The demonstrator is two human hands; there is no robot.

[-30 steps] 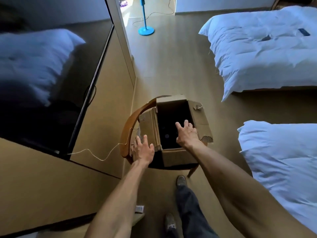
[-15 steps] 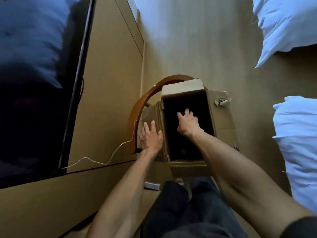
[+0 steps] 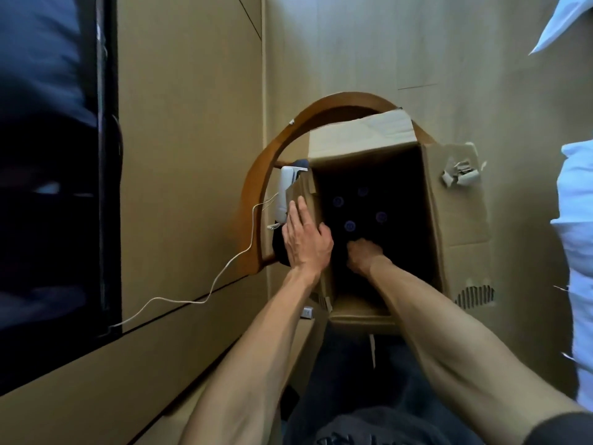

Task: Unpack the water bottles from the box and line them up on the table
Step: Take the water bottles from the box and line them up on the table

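Pressing my left hand (image 3: pixel 306 237) flat on the box's (image 3: pixel 455 226) left flap keeps the opening clear. My right hand (image 3: pixel 364 255) reaches deep inside toward the bottles (image 3: pixel 349 225), whose caps show far down in the dark; whether its fingers have closed on one I cannot tell.

support: round-backed brown wooden chair (image 3: pixel 256 175), centre of frame | on seat: open brown cardboard box (image 3: pixel 455 220); white handset-shaped device (image 3: pixel 283 194) with thin white cable (image 3: pixel 224 268), left of box
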